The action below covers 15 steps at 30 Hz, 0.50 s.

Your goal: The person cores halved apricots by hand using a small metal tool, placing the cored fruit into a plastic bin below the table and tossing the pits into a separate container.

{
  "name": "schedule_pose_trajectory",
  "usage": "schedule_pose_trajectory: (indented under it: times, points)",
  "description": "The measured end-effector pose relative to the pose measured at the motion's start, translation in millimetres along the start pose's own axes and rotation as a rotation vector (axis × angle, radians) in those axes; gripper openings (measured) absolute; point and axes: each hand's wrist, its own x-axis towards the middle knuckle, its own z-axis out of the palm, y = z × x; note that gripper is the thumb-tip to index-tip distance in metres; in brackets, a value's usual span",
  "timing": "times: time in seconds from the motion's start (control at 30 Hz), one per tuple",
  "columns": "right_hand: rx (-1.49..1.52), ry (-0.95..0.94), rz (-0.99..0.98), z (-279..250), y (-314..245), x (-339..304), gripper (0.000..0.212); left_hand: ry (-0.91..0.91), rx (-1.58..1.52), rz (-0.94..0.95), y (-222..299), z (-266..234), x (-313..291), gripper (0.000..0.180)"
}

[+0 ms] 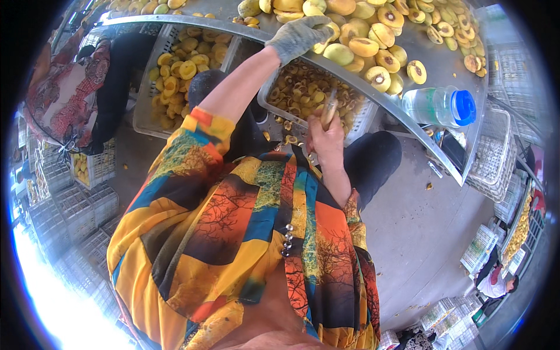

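My left hand [298, 39], in a grey work glove, reaches over the metal table's front edge. Its fingers and thumb close around a yellow fruit half [320, 46] at the border of a pile of halved yellow fruit [364, 46], partly hidden by the glove. Some halves show a brown stone or hollow in the middle. Bare and lower down, my right hand [326, 140] wraps around the wooden handle of a small knife [330, 111], its blade pointing up. Beneath both hands stands a white crate [363, 121] holding brownish fruit scraps [303, 93].
A clear bottle with a blue cap [434, 107] lies on the metal table [431, 64] at right. Left of my knees is a crate of yellow halves [184, 70]. Another person [73, 93] sits at far left. Stacked white crates [493, 146] stand at right; scraps dot the floor.
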Motion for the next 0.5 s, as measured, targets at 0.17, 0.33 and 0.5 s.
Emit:
schedule_pose_trajectory:
  times: [0.17, 0.33, 0.5]
  points:
    - [0.108, 0.04, -0.222, 10, -13, 10, 0.035, 0.078, -1.109, -0.271, 29, 12, -75, 0.04]
    - [0.193, 0.051, -0.289, 18, -20, 22, 0.035, -0.014, -0.998, -0.341, 49, 33, -116, 0.047]
    - [-0.063, -0.099, -0.276, -1, -21, 33, 0.035, -0.008, -1.002, -0.551, 51, 19, -109, 0.044]
